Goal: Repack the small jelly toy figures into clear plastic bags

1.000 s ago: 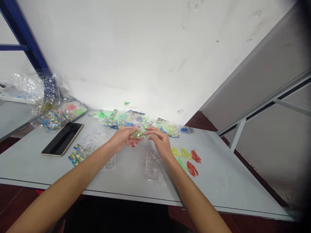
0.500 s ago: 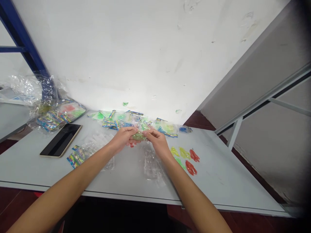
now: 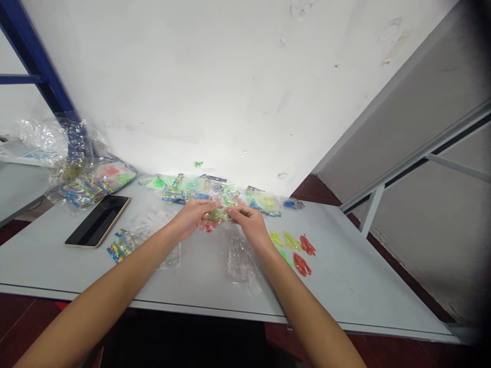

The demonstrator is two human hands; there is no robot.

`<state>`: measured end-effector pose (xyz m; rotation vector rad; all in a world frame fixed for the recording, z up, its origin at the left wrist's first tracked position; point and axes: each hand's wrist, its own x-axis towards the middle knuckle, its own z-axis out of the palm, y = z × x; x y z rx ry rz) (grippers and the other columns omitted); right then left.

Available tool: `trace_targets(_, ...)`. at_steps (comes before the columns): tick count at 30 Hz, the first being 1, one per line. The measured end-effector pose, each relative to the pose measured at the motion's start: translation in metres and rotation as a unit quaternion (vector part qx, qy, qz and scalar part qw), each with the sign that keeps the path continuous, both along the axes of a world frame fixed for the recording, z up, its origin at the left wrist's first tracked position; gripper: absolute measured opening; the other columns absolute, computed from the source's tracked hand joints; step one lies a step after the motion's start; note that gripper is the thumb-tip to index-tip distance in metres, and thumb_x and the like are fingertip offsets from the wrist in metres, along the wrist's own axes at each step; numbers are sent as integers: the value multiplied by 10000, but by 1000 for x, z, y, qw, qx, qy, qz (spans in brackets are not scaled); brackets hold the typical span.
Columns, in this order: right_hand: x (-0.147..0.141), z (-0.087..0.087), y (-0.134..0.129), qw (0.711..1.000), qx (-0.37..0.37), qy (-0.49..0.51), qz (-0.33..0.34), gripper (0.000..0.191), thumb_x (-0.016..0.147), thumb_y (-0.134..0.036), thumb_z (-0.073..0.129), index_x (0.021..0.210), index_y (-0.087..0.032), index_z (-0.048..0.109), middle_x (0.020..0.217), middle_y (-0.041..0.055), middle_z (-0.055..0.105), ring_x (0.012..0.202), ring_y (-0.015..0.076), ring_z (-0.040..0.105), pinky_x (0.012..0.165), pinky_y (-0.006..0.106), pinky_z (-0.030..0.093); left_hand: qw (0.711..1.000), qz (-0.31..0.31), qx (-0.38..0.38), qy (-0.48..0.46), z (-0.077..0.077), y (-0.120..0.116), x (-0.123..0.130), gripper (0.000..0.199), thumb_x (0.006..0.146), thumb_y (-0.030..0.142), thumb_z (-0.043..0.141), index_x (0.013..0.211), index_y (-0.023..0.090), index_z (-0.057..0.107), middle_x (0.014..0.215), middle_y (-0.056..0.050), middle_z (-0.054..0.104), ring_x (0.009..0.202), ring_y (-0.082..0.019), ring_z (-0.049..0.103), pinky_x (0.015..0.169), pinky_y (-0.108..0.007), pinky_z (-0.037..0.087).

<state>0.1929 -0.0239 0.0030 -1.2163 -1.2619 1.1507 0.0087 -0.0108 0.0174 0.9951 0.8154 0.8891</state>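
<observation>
Rising behind everything, a scuffed white wall [image 3: 192, 92] fills most of the view. Against it stands a pale grey table [image 3: 364, 286], its near edge running across below. A blue metal post [image 3: 38, 56] slants down at the far left, and a grey metal frame [image 3: 374, 209] stands beyond the table's right end. At the back left corner, crumpled clear plastic wrap [image 3: 42, 135] sits by the post, next to a pile of packets [image 3: 82, 188] with speckled printed strips. More bagged packets [image 3: 174, 196] run loosely along the foot of the wall, showing green, blue and yellow.

A smartphone [image 3: 97, 222] lies on the left; near it are clear bags [image 3: 148, 225], partly hidden by the left forearm [image 3: 111, 286]. Another clear bag [image 3: 240, 260] lies near the right forearm [image 3: 307, 301].

Both hands meet over the middle of the table. The left hand [image 3: 192, 219] pinches the left side of a small clear packet [image 3: 218, 215] with yellow-green contents; the right hand [image 3: 251, 225] pinches its right side between thumb and forefinger. Something red [image 3: 208, 228] shows just below the left hand; whether held or lying there, I cannot tell. Right of the right forearm lie two red pieces [image 3: 302, 264], two yellow pieces [image 3: 292, 241] and a green piece [image 3: 286, 257]. Smallest is a green scrap [image 3: 198, 164] low on the wall.
</observation>
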Motion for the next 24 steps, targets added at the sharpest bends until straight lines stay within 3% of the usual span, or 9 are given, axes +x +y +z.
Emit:
trace_targets(3,-1,3,-2,1000,-4,2,0,318,674,-519,766,684,-204,725,675,15,618,677,156,540,681,315,473,1000,12,-5,20,2,-2,0,327,699,422,806,783,132,680,711,-80,692,614,-198,678,542,-275,476)
trace_targets(7,-4,8,-6,999,-31,6,19,357,675,-554,756,647,-205,685,688,17,588,694,157,534,652,297,482,999,30,3,44,4,-5,2,321,709,426,791,812,142,684,717,-73,691,604,-197,676,558,-289,480)
trace_targets(13,-3,6,-5,998,-41,-3,41,319,640,-508,791,703,-204,716,718,6,631,715,154,554,723,315,474,998,33,16,50,1,-4,2,293,738,421,766,812,147,691,690,-73,681,592,-193,666,541,-286,462)
trace_targets(18,-2,5,-4,999,-40,0,29,307,644,-488,794,679,-198,699,678,0,607,694,150,549,717,319,476,997,69,12,41,-1,-3,4,233,741,368,769,772,142,719,721,-69,683,608,-156,639,615,-295,507)
trace_targets(24,-6,8,-7,997,-57,4,54,368,681,-556,750,735,-198,686,769,32,652,775,193,641,683,315,512,996,79,28,23,-1,-4,5,231,721,360,791,764,138,743,796,-79,698,703,-158,643,688,-302,530)
